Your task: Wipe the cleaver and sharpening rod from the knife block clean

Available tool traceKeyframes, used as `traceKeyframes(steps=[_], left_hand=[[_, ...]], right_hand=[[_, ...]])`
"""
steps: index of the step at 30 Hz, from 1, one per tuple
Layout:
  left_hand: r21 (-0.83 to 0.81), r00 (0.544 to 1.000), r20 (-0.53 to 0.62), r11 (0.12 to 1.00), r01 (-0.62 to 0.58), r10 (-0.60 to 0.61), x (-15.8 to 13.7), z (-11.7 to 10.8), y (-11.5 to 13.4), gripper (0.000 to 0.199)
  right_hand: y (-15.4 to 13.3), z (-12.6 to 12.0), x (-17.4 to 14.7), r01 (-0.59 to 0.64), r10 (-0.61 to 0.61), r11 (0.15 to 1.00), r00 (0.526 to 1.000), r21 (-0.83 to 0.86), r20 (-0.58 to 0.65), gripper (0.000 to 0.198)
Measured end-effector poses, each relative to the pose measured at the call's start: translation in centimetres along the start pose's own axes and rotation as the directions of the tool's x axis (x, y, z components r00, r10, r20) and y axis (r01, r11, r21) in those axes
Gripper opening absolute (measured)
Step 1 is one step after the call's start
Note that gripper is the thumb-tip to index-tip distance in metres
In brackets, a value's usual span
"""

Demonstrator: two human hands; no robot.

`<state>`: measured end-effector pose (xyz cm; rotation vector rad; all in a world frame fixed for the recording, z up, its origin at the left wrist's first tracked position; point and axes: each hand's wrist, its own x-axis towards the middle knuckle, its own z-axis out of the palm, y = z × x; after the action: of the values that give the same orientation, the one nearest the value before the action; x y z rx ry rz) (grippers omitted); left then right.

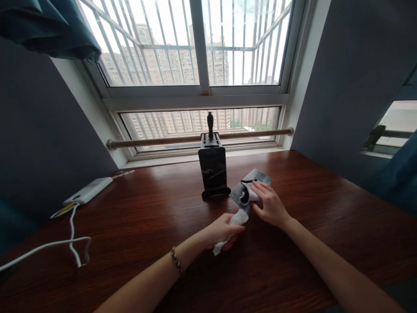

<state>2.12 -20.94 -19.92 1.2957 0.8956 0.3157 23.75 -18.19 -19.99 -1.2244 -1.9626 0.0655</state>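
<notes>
My left hand (226, 230) is closed round the lower end of a cleaver, whose handle is mostly hidden by white tissue (239, 217). The cleaver's wide silver blade (259, 175) points away to the upper right, just over the table. On the blade, my right hand (269, 202) presses a bunched white cloth (254, 193) with black edging, its fingers bent over the cloth. Right behind the hands stands a black knife block (212, 169), upright, with one dark knife handle (210, 124) sticking up from its slotted top.
The reddish-brown wooden table (146, 208) reaches to the window sill. At the left lie a white power strip (89, 190) and a looping white cable (72, 234). A horizontal rail (163, 141) crosses the window behind the knife block. A blue curtain (58, 26) hangs at upper left.
</notes>
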Motion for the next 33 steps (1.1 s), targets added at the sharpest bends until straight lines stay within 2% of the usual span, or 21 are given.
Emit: traceKeyframes(steps=[2, 4, 7, 11, 14, 17, 21, 23, 25, 28, 33], left_hand=[[-0.007, 1.000, 0.017, 1.000, 0.008, -0.007, 0.1, -0.1, 0.0, 0.026], [-0.002, 1.000, 0.005, 1.000, 0.017, -0.017, 0.2, -0.1, 0.1, 0.027], [0.020, 0.999, -0.040, 0.999, 0.035, -0.035, 0.2, 0.0, 0.0, 0.033], [0.043, 0.999, -0.040, 0.999, 0.003, -0.001, 0.1, 0.2, -0.1, 0.032], [0.058, 1.000, -0.007, 0.998, -0.020, 0.020, -0.1, 0.2, -0.1, 0.029], [0.083, 0.999, 0.025, 0.996, -0.022, 0.020, -0.4, 0.4, 0.1, 0.027], [0.121, 0.999, 0.028, 0.992, -0.033, 0.029, -0.6, 0.6, 0.3, 0.026], [0.131, 0.999, 0.025, 0.991, -0.031, 0.028, -0.6, 0.6, 0.3, 0.025], [0.125, 0.999, 0.025, 0.992, -0.034, 0.031, -0.5, 0.5, 0.1, 0.025], [0.092, 0.998, 0.042, 0.994, -0.059, 0.055, -0.2, 0.3, -0.3, 0.023], [0.091, 0.999, 0.012, 0.995, -0.051, 0.050, 0.0, 0.1, -0.6, 0.026]], right_hand=[[-0.7, 0.5, -0.5, 0.139, -0.122, 0.987, 0.976, -0.081, 0.181, 0.052], [-1.2, 0.6, -0.8, 0.206, -0.189, 0.978, 0.947, -0.037, 0.260, 0.049], [-1.7, 0.7, -1.1, 0.288, -0.296, 0.955, 0.914, 0.069, 0.278, 0.041], [-1.9, 1.2, -1.1, 0.303, -0.313, 0.950, 0.924, 0.079, 0.221, 0.038], [-1.0, 1.5, -0.8, 0.244, -0.241, 0.970, 0.959, -0.007, 0.152, 0.036], [0.7, 1.4, -0.3, 0.109, -0.105, 0.982, 0.994, -0.155, 0.034, 0.037], [2.5, 0.9, 0.3, -0.098, 0.061, 0.952, 0.989, -0.291, -0.134, 0.039], [2.5, 0.9, 0.3, -0.132, 0.084, 0.943, 0.983, -0.306, -0.165, 0.040], [1.8, 1.0, 0.0, -0.097, 0.058, 0.951, 0.989, -0.293, -0.138, 0.040], [-0.2, 1.4, -0.6, 0.029, -0.034, 0.973, 0.999, -0.229, -0.018, 0.038], [-2.6, 1.6, -1.4, 0.215, -0.203, 0.974, 0.968, -0.074, 0.148, 0.038]])
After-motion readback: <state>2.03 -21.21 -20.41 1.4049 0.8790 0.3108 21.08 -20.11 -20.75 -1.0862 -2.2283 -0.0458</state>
